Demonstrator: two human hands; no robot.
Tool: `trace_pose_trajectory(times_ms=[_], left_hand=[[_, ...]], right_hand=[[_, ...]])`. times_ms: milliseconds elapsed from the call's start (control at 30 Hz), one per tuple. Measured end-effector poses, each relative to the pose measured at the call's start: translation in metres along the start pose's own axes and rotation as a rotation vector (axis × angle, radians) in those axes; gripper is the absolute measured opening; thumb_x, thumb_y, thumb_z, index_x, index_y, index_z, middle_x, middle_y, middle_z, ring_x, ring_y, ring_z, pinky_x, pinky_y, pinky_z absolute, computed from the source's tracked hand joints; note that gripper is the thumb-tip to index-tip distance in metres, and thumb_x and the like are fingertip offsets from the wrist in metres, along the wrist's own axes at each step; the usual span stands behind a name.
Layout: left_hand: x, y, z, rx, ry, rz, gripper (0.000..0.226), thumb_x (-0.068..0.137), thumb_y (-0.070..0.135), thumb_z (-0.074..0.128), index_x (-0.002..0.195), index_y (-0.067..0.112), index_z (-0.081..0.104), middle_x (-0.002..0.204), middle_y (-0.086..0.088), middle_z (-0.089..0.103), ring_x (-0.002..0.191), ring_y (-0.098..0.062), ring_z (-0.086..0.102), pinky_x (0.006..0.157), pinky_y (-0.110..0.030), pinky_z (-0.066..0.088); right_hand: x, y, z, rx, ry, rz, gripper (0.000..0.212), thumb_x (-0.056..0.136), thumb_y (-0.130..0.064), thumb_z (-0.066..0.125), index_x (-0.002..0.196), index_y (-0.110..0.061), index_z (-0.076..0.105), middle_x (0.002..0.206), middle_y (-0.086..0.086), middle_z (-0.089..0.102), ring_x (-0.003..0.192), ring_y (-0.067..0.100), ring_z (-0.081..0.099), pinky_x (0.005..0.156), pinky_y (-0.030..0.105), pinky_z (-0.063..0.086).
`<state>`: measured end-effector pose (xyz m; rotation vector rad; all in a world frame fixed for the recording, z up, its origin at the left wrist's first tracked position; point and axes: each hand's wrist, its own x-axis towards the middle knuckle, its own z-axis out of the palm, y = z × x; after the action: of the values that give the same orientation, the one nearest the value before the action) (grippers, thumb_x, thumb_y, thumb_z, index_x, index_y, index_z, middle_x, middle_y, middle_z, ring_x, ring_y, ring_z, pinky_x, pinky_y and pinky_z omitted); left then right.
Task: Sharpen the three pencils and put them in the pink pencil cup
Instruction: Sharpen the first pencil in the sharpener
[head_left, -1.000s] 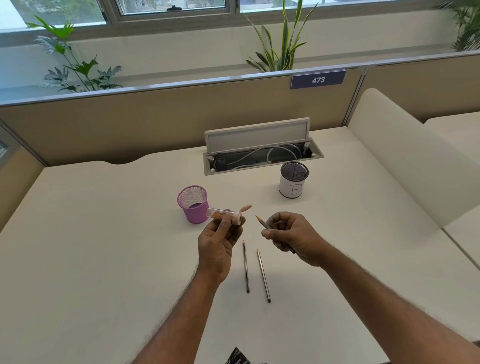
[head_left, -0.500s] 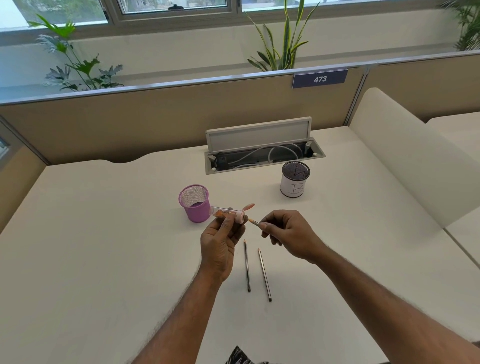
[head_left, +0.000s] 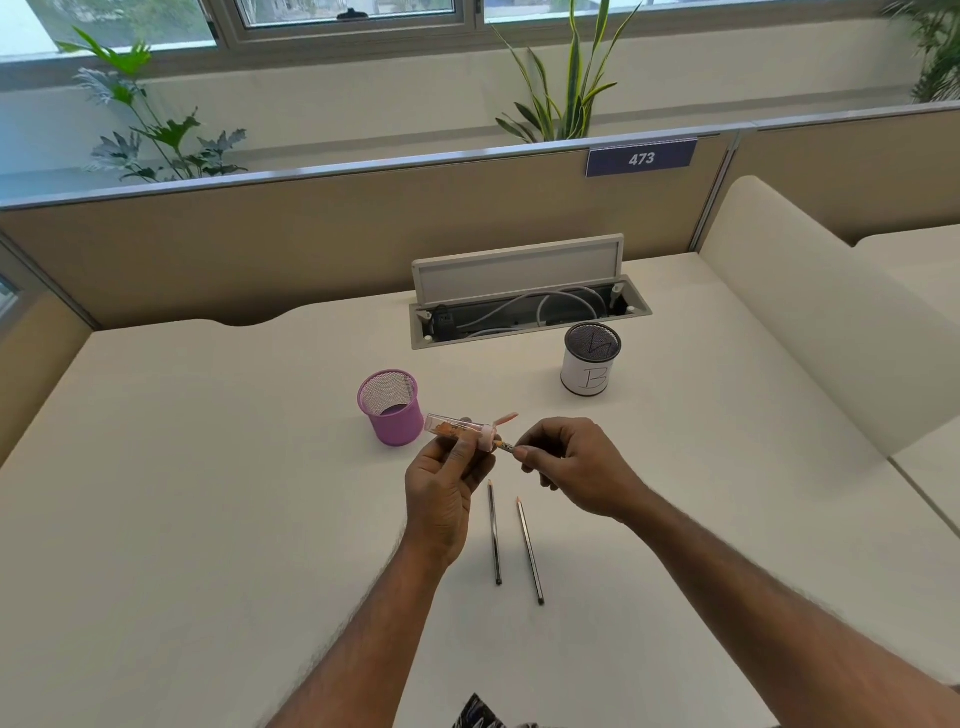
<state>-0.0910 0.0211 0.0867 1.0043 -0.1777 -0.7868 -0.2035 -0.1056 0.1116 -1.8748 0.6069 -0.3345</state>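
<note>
Left hand (head_left: 441, 499) grips the clear sharpener (head_left: 457, 427); right hand (head_left: 574, 470) pinches a pencil (head_left: 505, 446) into it, mid-desk. Two pencils (head_left: 511, 540) lie below, pink cup (head_left: 392, 408) just left, toward the desk's (head_left: 208, 493) back edge. Open room near both side edges.

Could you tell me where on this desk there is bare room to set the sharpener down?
The desk is bare left of the pink pencil cup and right of the white cup. It is crowded around the two pencils between the forearms.
</note>
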Motion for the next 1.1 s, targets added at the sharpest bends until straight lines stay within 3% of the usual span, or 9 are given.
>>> trace_pose_trajectory(times_ms=[133,267,467,600,767,900,1000,1100], left_hand=[[-0.001,-0.002,0.001,0.05,0.016,0.013,0.021,0.083,0.019,0.061,0.099,0.01,0.071,0.097,-0.008,0.076,0.098,-0.025,0.071,0.083,-0.033,0.057],[-0.001,-0.004,0.003,0.061,0.029,0.01,0.021,0.086,0.018,0.06,0.102,0.009,0.069,0.097,-0.008,0.075,0.097,-0.024,0.071,0.08,-0.031,0.057],[-0.002,-0.01,0.007,0.076,0.063,0.024,0.026,0.081,0.026,0.064,0.101,0.011,0.07,0.1,-0.008,0.074,0.1,-0.026,0.068,0.079,-0.031,0.055],[-0.003,-0.009,0.01,0.118,0.025,0.051,0.024,0.078,0.029,0.065,0.097,0.015,0.074,0.1,-0.007,0.075,0.1,-0.024,0.069,0.082,-0.031,0.055],[-0.003,-0.005,0.011,0.144,-0.032,0.073,0.026,0.08,0.026,0.063,0.098,0.011,0.072,0.096,-0.006,0.076,0.098,-0.023,0.07,0.085,-0.032,0.055],[-0.002,-0.001,0.012,0.152,-0.076,0.074,0.024,0.081,0.023,0.062,0.098,0.01,0.071,0.095,-0.007,0.076,0.097,-0.023,0.07,0.087,-0.032,0.056],[-0.002,0.001,0.011,0.158,-0.106,0.08,0.021,0.081,0.021,0.062,0.096,0.011,0.073,0.098,-0.01,0.075,0.098,-0.024,0.07,0.087,-0.032,0.056],[-0.001,0.001,0.008,0.171,-0.145,0.081,0.021,0.082,0.02,0.064,0.097,0.01,0.073,0.099,-0.011,0.074,0.099,-0.025,0.069,0.089,-0.035,0.055]], right_hand=[[0.001,-0.002,0.003,-0.172,0.095,-0.132,0.003,0.084,-0.019,0.074,0.085,-0.02,0.071,0.071,-0.01,0.066,0.06,0.007,0.054,0.058,0.02,0.045],[0.003,0.002,0.007,-0.362,0.198,-0.336,0.012,0.078,-0.018,0.079,0.085,-0.016,0.07,0.078,-0.009,0.062,0.067,0.011,0.056,0.061,0.028,0.05],[0.002,0.009,0.013,-0.361,0.266,-0.445,0.012,0.078,-0.011,0.078,0.088,-0.009,0.071,0.082,-0.003,0.061,0.07,0.012,0.059,0.064,0.025,0.053],[0.002,0.012,0.011,-0.355,0.276,-0.469,0.01,0.082,-0.013,0.075,0.09,-0.007,0.075,0.075,0.0,0.06,0.064,0.012,0.056,0.056,0.024,0.047],[0.004,0.01,0.008,-0.25,0.237,-0.377,0.003,0.081,-0.012,0.076,0.082,-0.009,0.076,0.064,-0.008,0.056,0.059,0.007,0.05,0.055,0.014,0.036],[0.006,0.005,0.001,-0.066,0.093,-0.144,0.01,0.084,-0.013,0.074,0.078,-0.006,0.075,0.061,0.001,0.065,0.05,0.006,0.046,0.05,0.021,0.037],[0.006,-0.001,-0.007,0.228,-0.055,0.047,0.015,0.088,-0.008,0.069,0.085,0.006,0.072,0.061,0.013,0.061,0.046,0.012,0.039,0.045,0.023,0.032],[0.006,-0.004,-0.015,0.369,-0.183,0.224,0.018,0.09,-0.008,0.065,0.089,0.009,0.069,0.061,0.012,0.057,0.044,0.011,0.033,0.043,0.02,0.026]])
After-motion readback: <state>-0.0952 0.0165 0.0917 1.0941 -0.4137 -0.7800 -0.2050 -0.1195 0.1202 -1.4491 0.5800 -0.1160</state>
